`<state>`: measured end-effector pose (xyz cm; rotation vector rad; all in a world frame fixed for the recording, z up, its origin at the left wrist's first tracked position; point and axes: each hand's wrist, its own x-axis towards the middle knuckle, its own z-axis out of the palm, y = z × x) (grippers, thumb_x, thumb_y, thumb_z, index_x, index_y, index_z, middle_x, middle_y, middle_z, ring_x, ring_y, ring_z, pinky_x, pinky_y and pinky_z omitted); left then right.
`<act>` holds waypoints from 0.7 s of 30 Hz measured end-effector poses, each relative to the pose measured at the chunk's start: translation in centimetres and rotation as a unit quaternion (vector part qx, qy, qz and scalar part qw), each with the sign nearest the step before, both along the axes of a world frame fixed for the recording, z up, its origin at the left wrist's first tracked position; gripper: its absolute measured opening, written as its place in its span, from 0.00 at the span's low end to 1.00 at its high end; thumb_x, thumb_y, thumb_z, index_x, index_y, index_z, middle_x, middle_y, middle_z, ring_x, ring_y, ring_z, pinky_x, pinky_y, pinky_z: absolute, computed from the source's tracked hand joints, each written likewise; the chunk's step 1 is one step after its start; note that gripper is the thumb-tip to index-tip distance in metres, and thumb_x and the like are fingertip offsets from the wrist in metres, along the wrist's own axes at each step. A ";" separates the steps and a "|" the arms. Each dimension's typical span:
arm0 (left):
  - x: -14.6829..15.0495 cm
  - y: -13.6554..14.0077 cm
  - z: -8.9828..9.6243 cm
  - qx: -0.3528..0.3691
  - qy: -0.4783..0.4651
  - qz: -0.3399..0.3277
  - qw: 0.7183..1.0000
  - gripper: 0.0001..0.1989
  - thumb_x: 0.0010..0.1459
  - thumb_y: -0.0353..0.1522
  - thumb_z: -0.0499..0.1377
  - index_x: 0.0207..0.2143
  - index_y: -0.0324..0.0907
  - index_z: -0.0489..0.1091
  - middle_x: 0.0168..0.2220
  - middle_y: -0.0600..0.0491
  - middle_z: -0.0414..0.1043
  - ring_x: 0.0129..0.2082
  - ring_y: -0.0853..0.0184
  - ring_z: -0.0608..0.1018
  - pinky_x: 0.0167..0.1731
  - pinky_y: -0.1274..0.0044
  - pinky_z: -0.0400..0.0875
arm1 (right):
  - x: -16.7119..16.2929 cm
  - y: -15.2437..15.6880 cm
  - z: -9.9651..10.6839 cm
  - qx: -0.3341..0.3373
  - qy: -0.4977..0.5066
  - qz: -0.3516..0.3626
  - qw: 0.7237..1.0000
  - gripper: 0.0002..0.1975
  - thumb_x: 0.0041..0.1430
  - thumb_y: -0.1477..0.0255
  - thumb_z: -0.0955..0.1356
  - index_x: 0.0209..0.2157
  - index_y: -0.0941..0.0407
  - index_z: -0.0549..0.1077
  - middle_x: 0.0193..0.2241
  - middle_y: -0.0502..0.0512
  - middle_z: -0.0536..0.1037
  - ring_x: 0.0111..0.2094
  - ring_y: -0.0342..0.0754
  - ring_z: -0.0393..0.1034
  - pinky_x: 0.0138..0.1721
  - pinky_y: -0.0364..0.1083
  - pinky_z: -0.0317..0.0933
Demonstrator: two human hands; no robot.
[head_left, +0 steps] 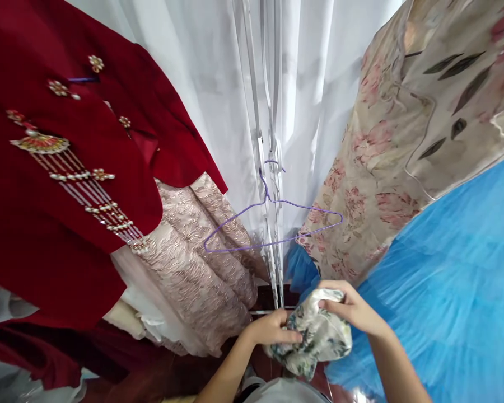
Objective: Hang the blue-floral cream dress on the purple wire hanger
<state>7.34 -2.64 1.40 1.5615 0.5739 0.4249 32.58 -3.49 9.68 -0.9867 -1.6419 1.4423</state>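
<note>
A bunched piece of white satiny fabric with a green leafy print point(325, 330) is held between both hands, low in the head view. My left hand point(273, 327) grips its left side, thumb on top. On the upper right side, my right hand point(346, 308) has its fingers closed on the same fabric. Whether it is a garment, I cannot tell from the folds. Above the hands, a bare purple wire hanger point(273, 202) hangs by its hook from the white metal stand point(262, 151); neither hand touches it.
To the left hangs a dark red jacket point(79, 224) with beaded ornaments, over a pale pink textured skirt point(201, 263). A floral beige garment point(361, 168) and blue tulle point(453, 268) are close on the right. A white curtain point(319, 73) covers the back.
</note>
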 end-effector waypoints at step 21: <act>-14.9 9.5 8.7 0.388 -0.139 0.543 0.732 0.18 0.63 0.47 0.59 0.31 0.43 0.73 0.34 0.48 0.77 0.38 0.61 0.77 0.43 0.71 0.72 | -4.8 8.9 1.8 0.216 -0.129 -0.145 0.957 0.26 0.63 0.62 0.67 0.62 0.52 0.72 0.55 0.60 0.78 0.58 0.61 0.70 0.54 0.53 0.67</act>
